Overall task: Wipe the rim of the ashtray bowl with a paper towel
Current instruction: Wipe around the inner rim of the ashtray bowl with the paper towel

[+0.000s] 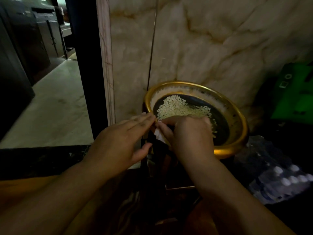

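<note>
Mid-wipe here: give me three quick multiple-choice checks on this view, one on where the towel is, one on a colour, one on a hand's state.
1. Where is the paper towel?
A. at the bowl's near-left rim
B. on the floor
C. on the green box

2. What colour is the ashtray bowl rim?
A. silver
B. gold
C. red

3. How is the left hand posed?
A. clenched in a fist
B. fingers extended, flat
C. holding a bottle

Answers:
1 A, white paper shows under the right hand against the near-left rim.
2 B, the rim shines gold around the pale granules.
3 B, its fingers lie straight beside the rim.
</note>
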Demonstrator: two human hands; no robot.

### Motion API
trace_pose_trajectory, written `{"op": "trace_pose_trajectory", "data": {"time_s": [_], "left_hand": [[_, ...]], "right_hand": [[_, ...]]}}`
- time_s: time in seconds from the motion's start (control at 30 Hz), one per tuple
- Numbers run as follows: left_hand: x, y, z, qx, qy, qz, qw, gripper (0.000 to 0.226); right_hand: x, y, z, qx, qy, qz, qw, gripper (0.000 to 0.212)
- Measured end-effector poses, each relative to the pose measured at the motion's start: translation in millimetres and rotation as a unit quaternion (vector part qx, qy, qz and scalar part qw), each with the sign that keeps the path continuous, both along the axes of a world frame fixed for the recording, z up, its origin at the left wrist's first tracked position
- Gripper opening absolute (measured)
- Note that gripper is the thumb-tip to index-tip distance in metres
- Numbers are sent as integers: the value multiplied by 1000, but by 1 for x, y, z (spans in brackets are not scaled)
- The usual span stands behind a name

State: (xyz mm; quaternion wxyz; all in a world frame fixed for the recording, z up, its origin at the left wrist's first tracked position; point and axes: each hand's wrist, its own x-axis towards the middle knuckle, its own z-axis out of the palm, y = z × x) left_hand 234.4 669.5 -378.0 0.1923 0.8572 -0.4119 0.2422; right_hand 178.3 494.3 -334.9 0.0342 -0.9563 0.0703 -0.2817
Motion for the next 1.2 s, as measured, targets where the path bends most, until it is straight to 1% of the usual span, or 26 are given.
{"op": "trace_pose_trajectory", "data": {"time_s": [0.13,0.27,0.33,0.47,0.63,0.77,0.9,1.03,1.1,1.17,1.2], "left_hand": [[0,-7,2,22,9,4,1000,72],[-4,-13,-1,34,1,29,999,78],[-7,-16,-1,36,3,47,998,78],[-13,-20,4,54,-6,69,996,75],[-27,-29,12,76,-6,108,991,88],[-34,-34,21,70,16,107,992,81],[-43,-43,26,82,6,135,987,74],[-51,-50,24,95,5,174,980,81],[-53,-53,24,94,-1,178,979,76],[-54,-57,27,94,-7,177,980,67],[-54,-58,29,95,-2,177,980,67]], "right_hand": [[-11,-7,-3,-21,-18,31,999,35],[-27,-29,-8,-30,-50,100,993,27],[-36,-45,-13,-39,-64,132,988,28],[-51,-90,-24,-7,-105,199,974,29],[-61,-151,-36,4,-132,241,962,26],[-57,-197,-40,13,-146,257,955,26],[-44,-224,-39,2,-131,296,946,25],[-34,-243,-44,24,-138,299,944,32],[-29,-256,-45,39,-136,303,943,36],[-21,-270,-43,58,-132,316,938,35],[-17,-276,-41,65,-133,315,937,34]]}}
